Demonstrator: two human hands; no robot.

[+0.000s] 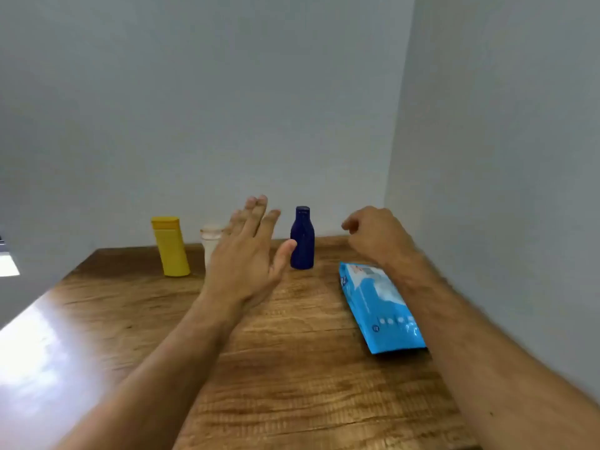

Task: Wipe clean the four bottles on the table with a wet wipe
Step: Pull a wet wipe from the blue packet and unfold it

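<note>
Pale grey walls (292, 92) meet in a corner behind our wooden table (292, 368), and a bright patch of glare sits on its near left side. Both our bare forearms reach out over the wood.

Our left hand (246, 254) is raised above the tabletop, fingers straight and a little spread, holding nothing. Our right hand (376, 235) hovers near the side wall with its fingers curled loosely under; we see nothing in them, though the fingertips are turned away from us.

Under our right wrist and forearm lies the blue wipes packet (380, 310), flat on the table, its far end just below the curled fingers.

Now the bottles, along the back edge. We see the yellow bottle (170, 246) standing well to the left of our left fingers, leaning slightly. A white bottle (211, 241) stands just behind the left hand's little-finger side, partly covered by it. On the other side, the dark blue bottle (302, 238) stands upright just beside our left thumb tip, between the two hands. We can only make out three bottles; whether another stands behind our left hand, we cannot tell.
</note>
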